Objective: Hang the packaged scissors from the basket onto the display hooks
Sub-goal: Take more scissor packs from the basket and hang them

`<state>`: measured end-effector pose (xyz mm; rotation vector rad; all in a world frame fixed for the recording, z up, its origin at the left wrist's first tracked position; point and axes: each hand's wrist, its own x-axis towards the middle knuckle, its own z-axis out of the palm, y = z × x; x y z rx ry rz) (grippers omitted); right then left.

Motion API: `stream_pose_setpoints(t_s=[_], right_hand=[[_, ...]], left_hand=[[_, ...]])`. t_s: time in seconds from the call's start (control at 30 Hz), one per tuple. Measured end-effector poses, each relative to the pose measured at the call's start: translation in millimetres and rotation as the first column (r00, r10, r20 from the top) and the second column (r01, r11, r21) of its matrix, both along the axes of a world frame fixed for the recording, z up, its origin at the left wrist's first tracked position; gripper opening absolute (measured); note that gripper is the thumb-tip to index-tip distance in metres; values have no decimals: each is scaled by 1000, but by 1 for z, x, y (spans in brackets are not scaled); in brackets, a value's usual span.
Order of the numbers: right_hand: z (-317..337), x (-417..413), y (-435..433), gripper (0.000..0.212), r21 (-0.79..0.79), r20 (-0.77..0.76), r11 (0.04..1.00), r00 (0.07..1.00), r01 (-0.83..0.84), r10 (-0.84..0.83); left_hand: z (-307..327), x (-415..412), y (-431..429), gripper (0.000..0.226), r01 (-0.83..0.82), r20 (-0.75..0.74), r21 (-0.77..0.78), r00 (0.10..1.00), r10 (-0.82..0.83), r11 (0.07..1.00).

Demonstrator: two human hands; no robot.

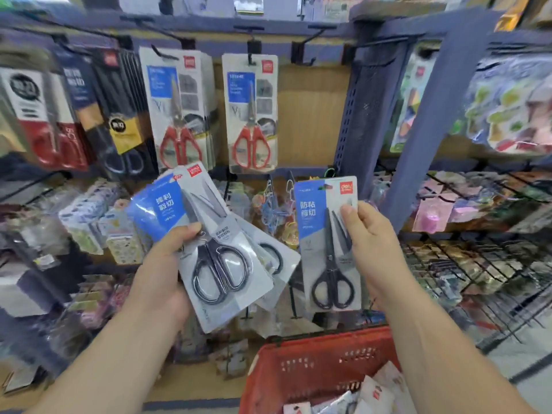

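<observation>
A single packaged scissors (pixel 328 243) is held upright in the right hand (pixel 370 243), pinched along its right edge between thumb and curled fingers, with its long axis running near-vertical and the hang end uppermost. A fanned bunch of scissor packs (pixel 221 249) is gripped in the left hand (pixel 167 264), tilted so that the tops lean to the left. Further packs (pixel 373 392) are seen in the red basket (pixel 313 369) at the near edge. A seemingly bare display hook (pixel 298 53) is found far and above, almost straight over the single pack and just right of the hung red-handled scissors (pixel 252 115). The right hand is judged the nearer to that hook, so a lift upward and away, with the pack kept upright, would probably be called for.
</observation>
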<state>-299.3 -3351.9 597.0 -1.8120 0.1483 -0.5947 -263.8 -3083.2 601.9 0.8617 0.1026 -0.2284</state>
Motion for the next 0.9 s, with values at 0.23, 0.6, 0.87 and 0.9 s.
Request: stream_pose_setpoints(t_s=[0.23, 0.6, 0.87, 0.9], right_hand=[[61, 50, -22, 38, -16, 143, 996, 986, -85, 86], [122, 134, -8, 36, 6, 294, 998, 954, -67, 62], [125, 158, -6, 46, 2, 321, 998, 945, 60, -58], [123, 159, -8, 46, 3, 319, 996, 944, 85, -81]], left_hand=[[25, 8, -38, 45, -86, 61, 4, 994, 85, 996], [39, 38, -36, 54, -99, 98, 40, 991, 95, 994], [43, 62, -33, 38, -144, 171, 61, 976, 132, 988], [43, 64, -34, 51, -147, 171, 74, 976, 132, 986]])
